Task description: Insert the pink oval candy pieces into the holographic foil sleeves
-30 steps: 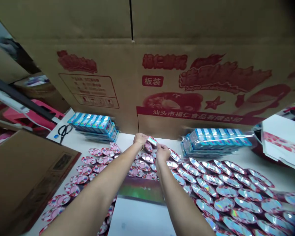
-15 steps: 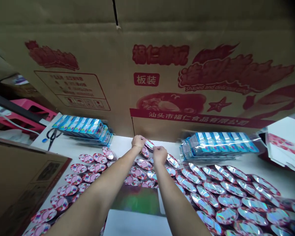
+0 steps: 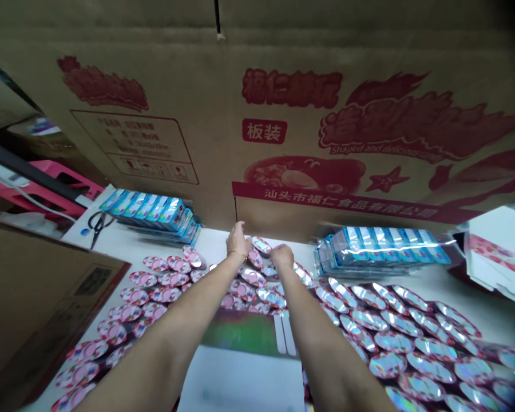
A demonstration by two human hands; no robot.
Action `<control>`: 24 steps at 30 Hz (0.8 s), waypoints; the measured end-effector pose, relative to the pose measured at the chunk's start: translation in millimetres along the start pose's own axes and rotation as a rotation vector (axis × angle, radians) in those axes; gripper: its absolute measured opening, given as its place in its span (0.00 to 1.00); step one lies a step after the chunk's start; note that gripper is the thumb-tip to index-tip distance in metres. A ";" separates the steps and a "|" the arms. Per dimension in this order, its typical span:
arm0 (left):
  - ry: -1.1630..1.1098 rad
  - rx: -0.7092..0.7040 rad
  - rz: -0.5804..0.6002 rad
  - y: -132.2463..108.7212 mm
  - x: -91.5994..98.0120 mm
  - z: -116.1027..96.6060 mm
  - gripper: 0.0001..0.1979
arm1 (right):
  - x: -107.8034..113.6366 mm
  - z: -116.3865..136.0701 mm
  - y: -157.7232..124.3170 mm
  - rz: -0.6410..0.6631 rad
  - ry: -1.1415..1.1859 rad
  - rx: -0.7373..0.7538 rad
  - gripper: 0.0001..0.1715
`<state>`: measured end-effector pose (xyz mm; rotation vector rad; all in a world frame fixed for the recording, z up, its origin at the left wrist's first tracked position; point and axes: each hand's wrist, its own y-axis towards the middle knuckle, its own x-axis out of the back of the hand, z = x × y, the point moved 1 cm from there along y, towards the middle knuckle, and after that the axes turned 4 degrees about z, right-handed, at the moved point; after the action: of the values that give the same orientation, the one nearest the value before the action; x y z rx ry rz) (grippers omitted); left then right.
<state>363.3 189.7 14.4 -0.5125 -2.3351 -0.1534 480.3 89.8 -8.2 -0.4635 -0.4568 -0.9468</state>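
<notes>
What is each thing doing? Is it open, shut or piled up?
Left hand: open, fingers up, seems empty.
Right hand: fingers hidden, over the packets.
Pink oval packets: lying flat, spread out.
Silver oval packets: lying in overlapping rows.
Blue boxes: stacked, wrapped in clear plastic.
Scissors: shut, lying down.
Brown carton: standing upright.

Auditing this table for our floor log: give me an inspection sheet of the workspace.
surface: white table, largely covered with packets.
job's things: oval packets, pink print up on the left, holographic silver up on the right; one packet lies between the hands.
clutter: black-handled scissors, blue pack stack, wrapped blue pack stack.
grips: left hand open, bangled; right hand over packets, hold unclear.
cables: white cable, far left.
surroundings: upright red-printed carton, pink crate, white box.
</notes>
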 end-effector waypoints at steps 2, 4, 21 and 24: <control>0.083 -0.154 0.152 -29.0 22.9 0.1 0.18 | 18.7 0.3 -14.4 0.033 -0.070 0.044 0.08; 0.145 -0.315 0.444 -65.8 41.3 3.7 0.17 | 40.3 -4.7 -40.7 0.207 -0.177 0.299 0.11; 0.354 -0.393 0.421 -184.6 10.9 43.8 0.14 | 59.6 -91.6 -161.9 0.302 -0.569 0.918 0.16; 0.351 -0.359 0.404 -187.1 11.6 45.3 0.07 | 56.2 -95.5 -166.6 0.229 -0.554 0.957 0.14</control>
<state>251.0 33.9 -3.6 -1.0332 -1.8261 -0.4364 383.7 -84.6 -25.1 0.1171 -1.2484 -0.2819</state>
